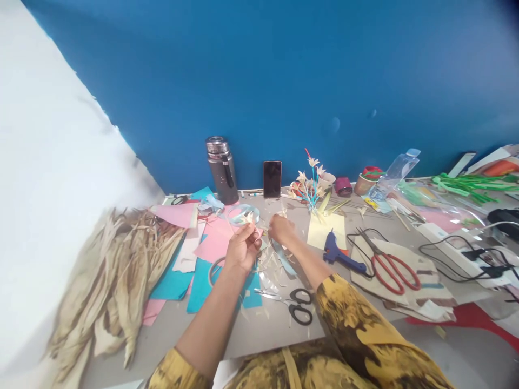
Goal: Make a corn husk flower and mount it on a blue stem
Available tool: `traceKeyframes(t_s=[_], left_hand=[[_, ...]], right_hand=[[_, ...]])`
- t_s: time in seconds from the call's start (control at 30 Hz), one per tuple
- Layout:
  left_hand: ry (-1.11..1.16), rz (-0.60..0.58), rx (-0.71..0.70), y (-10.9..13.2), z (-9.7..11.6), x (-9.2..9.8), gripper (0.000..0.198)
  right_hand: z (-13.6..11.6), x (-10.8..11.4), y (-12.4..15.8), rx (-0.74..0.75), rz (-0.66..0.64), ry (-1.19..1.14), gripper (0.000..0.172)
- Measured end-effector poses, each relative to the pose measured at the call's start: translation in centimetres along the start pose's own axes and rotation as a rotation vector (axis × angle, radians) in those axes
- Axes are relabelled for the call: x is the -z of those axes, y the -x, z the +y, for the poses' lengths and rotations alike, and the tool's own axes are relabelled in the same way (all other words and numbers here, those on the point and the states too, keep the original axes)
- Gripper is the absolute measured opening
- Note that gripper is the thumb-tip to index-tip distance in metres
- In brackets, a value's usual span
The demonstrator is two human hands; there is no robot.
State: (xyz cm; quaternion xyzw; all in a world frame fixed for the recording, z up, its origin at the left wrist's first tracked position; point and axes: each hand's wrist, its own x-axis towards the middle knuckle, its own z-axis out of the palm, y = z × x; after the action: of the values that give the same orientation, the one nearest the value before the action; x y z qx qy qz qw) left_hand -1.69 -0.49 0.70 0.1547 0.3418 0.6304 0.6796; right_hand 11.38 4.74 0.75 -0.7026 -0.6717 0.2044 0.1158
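Note:
My left hand (243,247) pinches a small cream flower (249,218), which looks made of dried husk, between thumb and fingertips. Just to its right, my right hand (283,230) is closed, fingers pointing down near the table; a bit of pale material shows at its fingertips, too small to name. Below the hands lie pale husk scraps (271,261) and a light blue ribbon strip (286,262). Black-handled scissors (300,307) rest open nearer to me. Behind the left hand is a loop of pale blue ribbon (248,212).
Dried corn husks (121,281) pile at the left, beside pink and blue paper (172,281). A flask (222,170), a phone (272,179) and finished flowers (312,181) stand along the wall. Rightward are a glue gun (340,254), red-handled scissors (393,270) and a power strip (450,246).

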Motion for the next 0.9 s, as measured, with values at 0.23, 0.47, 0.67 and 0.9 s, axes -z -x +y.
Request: traceKeyframes(t_s=[0.23, 0.47, 0.67, 0.9], left_hand=[[0.028, -0.02, 0.047, 0.1, -0.1, 0.1, 0.036], [0.058, -0.124, 0.116, 1.3, 0.0, -0.7, 0.032], [0.048, -0.155, 0.148, 1.8, -0.2, -0.9, 0.029], [0.043, -0.119, 0.196, 2.1, -0.4, -1.3, 0.032]], right_hand=[[3.2, 2.8, 3.2, 0.213, 0.057, -0.272, 0.024], [3.9, 4.0, 6.7, 0.327, -0.108, -0.925, 0.024], [2.2, 4.5, 8.4, 0.361, -0.03, -0.97, 0.015], [1.6, 4.3, 8.6, 0.347, 0.02, -0.918, 0.011]])
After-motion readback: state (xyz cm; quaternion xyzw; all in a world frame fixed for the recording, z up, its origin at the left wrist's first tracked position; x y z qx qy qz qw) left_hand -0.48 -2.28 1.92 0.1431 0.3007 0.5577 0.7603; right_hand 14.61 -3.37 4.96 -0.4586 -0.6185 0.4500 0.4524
